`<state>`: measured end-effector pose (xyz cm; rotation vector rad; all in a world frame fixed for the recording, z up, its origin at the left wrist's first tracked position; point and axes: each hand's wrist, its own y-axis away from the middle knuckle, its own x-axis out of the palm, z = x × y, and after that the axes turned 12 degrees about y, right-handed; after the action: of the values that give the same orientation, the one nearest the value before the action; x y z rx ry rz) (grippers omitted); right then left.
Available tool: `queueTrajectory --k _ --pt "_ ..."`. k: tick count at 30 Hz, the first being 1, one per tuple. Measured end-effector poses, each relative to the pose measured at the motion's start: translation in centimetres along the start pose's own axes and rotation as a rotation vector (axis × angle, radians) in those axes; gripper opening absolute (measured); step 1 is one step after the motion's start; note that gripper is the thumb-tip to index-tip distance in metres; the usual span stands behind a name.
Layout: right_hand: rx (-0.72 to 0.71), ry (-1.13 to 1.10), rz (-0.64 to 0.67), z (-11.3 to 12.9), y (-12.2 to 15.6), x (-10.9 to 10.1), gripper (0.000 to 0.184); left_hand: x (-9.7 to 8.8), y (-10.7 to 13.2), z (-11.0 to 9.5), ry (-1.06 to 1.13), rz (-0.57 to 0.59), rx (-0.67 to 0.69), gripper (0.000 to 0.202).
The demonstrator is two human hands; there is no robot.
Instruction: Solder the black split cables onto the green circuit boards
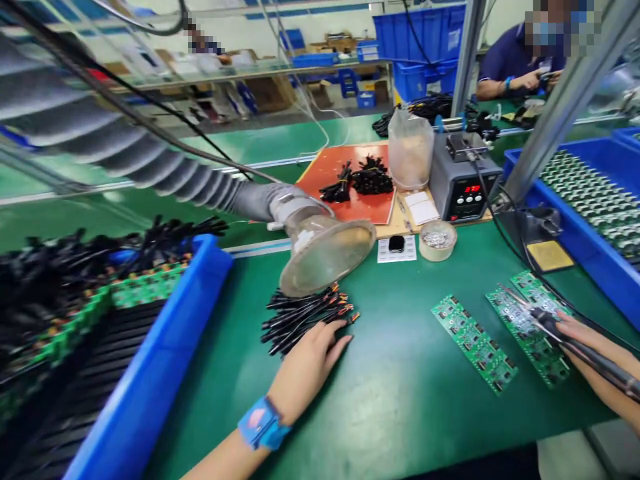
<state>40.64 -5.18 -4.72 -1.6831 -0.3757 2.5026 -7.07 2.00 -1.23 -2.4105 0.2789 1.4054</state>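
Head view, looking down on a green-topped work surface (395, 407): the right hand (590, 357) is clenched around a slim black-handled soldering iron (593, 350), its thin metal tip angled down over a green rectangular circuit board (527, 333). Whether the tip touches the board cannot be told from here. That board lies beside a second green rectangular circuit board (475, 343), with the end of a third just beyond it, partly overlapped. The left hand (305, 377), wearing a blue wrist strap (264, 423), is relaxed and open — its fingers (336, 333) rest on a loose bundle of black orange-tipped wires (300, 320) without closing around them. Just past the bundle, a clear round fume-extractor hood (325, 257) on a grey ribbed hose (125, 140) tilts low over the surface. Farther off stand a grey digital soldering station (465, 180), a small round tin of silvery solder scraps (437, 240), and an orange mat (345, 173) bearing more black wire bundles (363, 179). A blue plastic tray (150, 360) full of boards sits to the left, another blue plastic tray (575, 220) to the right, and a co-worker (520, 70) works at the bench beyond.
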Motion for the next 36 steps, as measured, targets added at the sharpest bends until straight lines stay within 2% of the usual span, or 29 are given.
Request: queueTrajectory --k 3,7,10,14,17,21,24,26,30,33,36 --pt "-0.036 -0.101 -0.043 0.3 -0.7 1.1 0.027 -0.8 0.0 -0.4 0.076 0.112 -0.001 0.025" --pt "-0.084 -0.168 -0.101 2.3 -1.3 2.2 0.025 -1.3 0.3 -1.6 0.186 0.221 0.044 0.018" --pt "-0.074 -0.18 -0.16 3.7 -1.4 2.9 0.026 -0.4 0.8 -3.1 0.267 0.258 0.011 0.02" --pt "-0.06 -0.2 -0.198 5.4 -1.7 4.1 0.028 1.4 0.5 -6.3 0.355 0.406 -0.074 0.022" --pt "-0.061 -0.275 -0.204 7.2 -2.2 4.7 0.028 2.6 -0.3 -8.6 0.548 0.46 -0.134 0.025" --pt "-0.002 -0.355 -0.193 10.1 -2.6 4.8 0.026 3.6 -1.6 -9.5 0.982 0.351 -0.339 0.017" --pt "0.08 -0.392 -0.166 12.5 -2.8 4.2 0.029 3.8 -2.0 -8.9 1.316 0.281 -0.493 0.038" --pt "0.123 -0.433 -0.144 14.1 -3.4 3.6 0.031 3.7 -2.1 -8.6 1.461 0.28 -0.581 0.039" --pt "0.167 -0.493 -0.149 17.7 -5.1 3.0 0.031 3.9 -1.9 -8.7 1.661 0.259 -0.696 0.042" --pt "0.114 -0.52 -0.133 19.9 -6.1 3.3 0.027 4.3 -1.6 -9.0 1.734 0.208 -0.734 0.045" --pt "0.039 -0.534 -0.092 21.1 -6.4 4.2 0.027 4.4 -1.5 -9.3 1.749 0.162 -0.72 0.044"
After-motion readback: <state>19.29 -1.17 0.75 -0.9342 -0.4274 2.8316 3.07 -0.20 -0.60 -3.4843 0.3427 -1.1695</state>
